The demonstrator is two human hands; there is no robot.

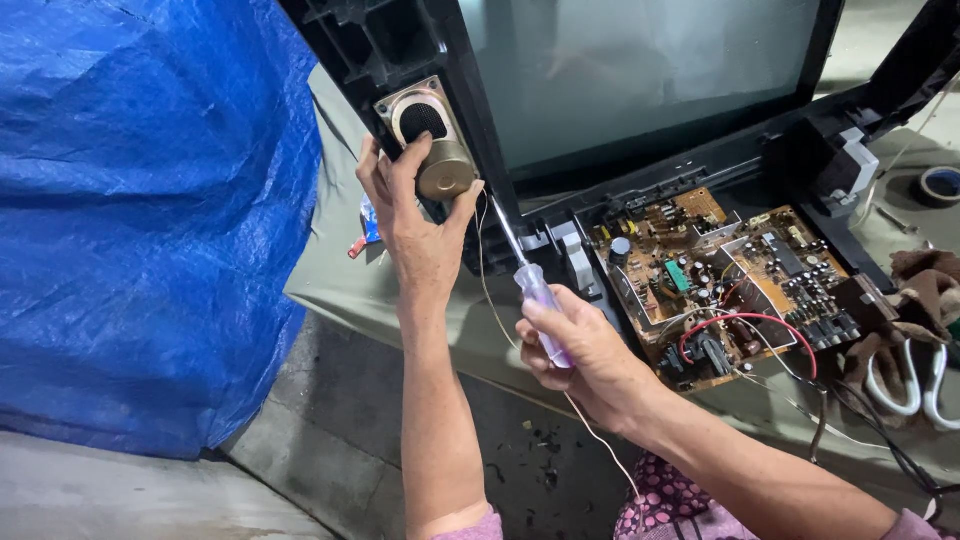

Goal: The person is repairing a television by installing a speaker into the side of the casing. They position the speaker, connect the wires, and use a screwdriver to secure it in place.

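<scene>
My left hand (pixel 415 225) grips a small oval speaker (pixel 432 140) with a brass-coloured magnet, set in the black frame (pixel 375 50) of an opened television. My right hand (pixel 585 350) holds a screwdriver (pixel 530 285) with a clear purple handle; its metal shaft points up toward the frame just right of the speaker. A thin pale wire (pixel 487 290) hangs from the speaker down past my right wrist.
A brown circuit board (pixel 720 280) with a red wire lies on the television's base to the right. The glass screen (pixel 640 70) stands behind. A blue tarpaulin (pixel 150 200) fills the left. A tape roll (pixel 940 185), cloth and white-handled scissors (pixel 915 385) lie at right.
</scene>
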